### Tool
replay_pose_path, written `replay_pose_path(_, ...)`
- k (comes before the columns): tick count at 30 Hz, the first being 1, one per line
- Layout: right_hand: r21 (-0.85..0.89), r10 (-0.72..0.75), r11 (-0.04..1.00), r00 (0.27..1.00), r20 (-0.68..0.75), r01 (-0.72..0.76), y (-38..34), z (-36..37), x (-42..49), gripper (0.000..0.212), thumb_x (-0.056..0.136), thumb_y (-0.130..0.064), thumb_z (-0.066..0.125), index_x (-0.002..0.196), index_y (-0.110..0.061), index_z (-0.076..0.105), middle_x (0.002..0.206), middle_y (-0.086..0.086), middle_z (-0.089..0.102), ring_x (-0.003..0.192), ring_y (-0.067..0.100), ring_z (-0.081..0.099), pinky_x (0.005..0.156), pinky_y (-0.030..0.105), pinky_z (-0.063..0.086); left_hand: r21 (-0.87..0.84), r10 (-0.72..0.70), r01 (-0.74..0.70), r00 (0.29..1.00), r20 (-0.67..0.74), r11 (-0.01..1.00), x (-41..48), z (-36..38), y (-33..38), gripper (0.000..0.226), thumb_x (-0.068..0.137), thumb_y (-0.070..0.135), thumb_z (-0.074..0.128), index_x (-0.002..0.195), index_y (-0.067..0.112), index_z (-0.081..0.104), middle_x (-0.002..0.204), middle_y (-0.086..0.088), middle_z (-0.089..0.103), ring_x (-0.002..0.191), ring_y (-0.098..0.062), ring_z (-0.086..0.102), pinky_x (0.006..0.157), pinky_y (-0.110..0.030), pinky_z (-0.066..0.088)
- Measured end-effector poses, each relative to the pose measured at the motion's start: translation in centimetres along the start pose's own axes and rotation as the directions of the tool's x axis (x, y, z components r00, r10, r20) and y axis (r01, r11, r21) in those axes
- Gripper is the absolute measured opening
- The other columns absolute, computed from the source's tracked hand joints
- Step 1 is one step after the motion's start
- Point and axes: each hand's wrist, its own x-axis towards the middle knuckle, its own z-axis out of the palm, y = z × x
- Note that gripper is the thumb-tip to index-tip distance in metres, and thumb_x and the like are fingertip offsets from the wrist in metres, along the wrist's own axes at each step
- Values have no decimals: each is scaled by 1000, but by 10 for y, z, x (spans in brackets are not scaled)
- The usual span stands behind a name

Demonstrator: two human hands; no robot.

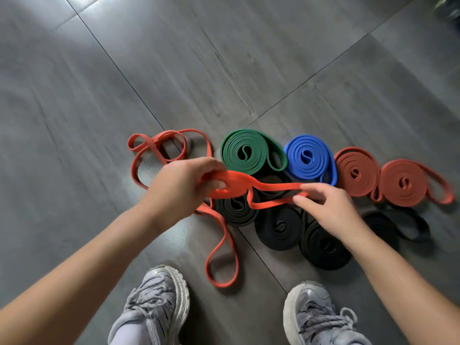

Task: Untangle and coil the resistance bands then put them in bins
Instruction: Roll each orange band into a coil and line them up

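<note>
My left hand [184, 185] grips the wound start of a loose orange band [273, 187], with a small coil around its fingers. My right hand [328, 210] pinches the same band's two strands a little to the right. The rest of this band trails on the floor, looping toward my left shoe and tangling at the far left [159, 145]. Behind my hands lie coiled bands in a row: a green coil [249, 151], a blue coil [310, 158] and two orange coils [356, 171] [408, 183]. Several black coils [278, 227] lie under and below my hands, partly hidden.
Grey floor tiles [224, 58] with dark grout lines stretch all around. My two grey sneakers [156, 302] [321, 317] stand at the bottom edge. A blurred dark object [448, 8] sits in the top right corner. No bin is in view.
</note>
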Motion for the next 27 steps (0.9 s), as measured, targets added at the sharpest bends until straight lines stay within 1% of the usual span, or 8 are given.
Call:
replay_pose_path(3, -15, -206, 978, 978, 31, 206, -37, 8, -10, 30, 70, -29, 79, 100, -29, 71, 95, -12, 70, 92, 9, 65, 88, 26, 47, 16, 83, -83, 997, 8, 996, -5, 0, 9, 23, 79, 27, 67, 101, 18, 70, 82, 5, 70, 70, -24, 65, 66, -34, 52)
replay_pose_path(6, -24, -359, 932, 930, 86, 362, -65, 15, -18, 48, 68, -30, 81, 115, -31, 68, 109, -12, 69, 104, 0, 59, 99, 23, 40, 40, 152, -152, 988, 19, 988, -4, -2, 14, 26, 79, 31, 61, 99, 17, 70, 81, 1, 70, 69, -26, 66, 62, -37, 53)
replay_pose_path(10, -112, -455, 878, 884, 104, 465, -75, 17, -18, 37, 77, -24, 76, 113, -29, 70, 106, -3, 72, 111, 17, 61, 113, 32, 30, 34, 228, -228, 974, 8, 973, -2, -6, 18, 24, 83, 30, 61, 98, 15, 70, 83, 3, 70, 71, -22, 65, 62, -33, 53)
replay_pose_path(12, -90, -460, 880, 884, 78, 466, -72, 15, -17, 33, 77, -20, 76, 109, -29, 72, 96, -2, 75, 100, 24, 67, 108, 38, 39, 0, 224, -224, 974, -30, 975, -1, -9, 19, 28, 84, 35, 60, 99, 14, 70, 84, 4, 70, 72, -16, 63, 63, -33, 53)
replay_pose_path(16, -7, -530, 848, 848, -1, 530, -65, 12, -17, 26, 76, -16, 75, 100, -24, 75, 80, -9, 69, 76, 13, 66, 75, 42, 54, -58, 161, -165, 984, -74, 985, 3, -11, 18, 27, 81, 35, 61, 100, 17, 69, 79, 18, 63, 73, -6, 57, 64, -25, 49)
replay_pose_path(19, 121, -518, 848, 855, -18, 516, -64, 9, -13, 24, 75, -14, 78, 94, -28, 73, 84, -7, 69, 80, 13, 66, 77, 36, 54, -220, 55, -70, 996, -73, 973, 3, -8, 18, 20, 76, 29, 66, 96, 26, 68, 75, 28, 59, 73, 3, 57, 70, -14, 45)
replay_pose_path(23, 456, -442, 810, 895, 63, 369, -65, 6, -14, 25, 68, -18, 73, 90, -30, 69, 84, -6, 75, 75, 4, 68, 68, 13, 52, -538, -47, 29, 999, -19, 842, 3, -3, 21, 19, 74, 21, 70, 87, 31, 62, 73, 12, 67, 68, -3, 61, 68, -21, 51)
replay_pose_path(27, 591, -419, 758, 900, 117, 276, -60, 8, -14, 27, 67, -11, 69, 92, -21, 68, 83, -14, 74, 79, 2, 69, 73, 14, 52, -794, -160, 185, 981, 113, 578, 1, 6, 26, 17, 73, 14, 67, 89, 14, 63, 71, 9, 69, 66, -3, 62, 62, -16, 51)
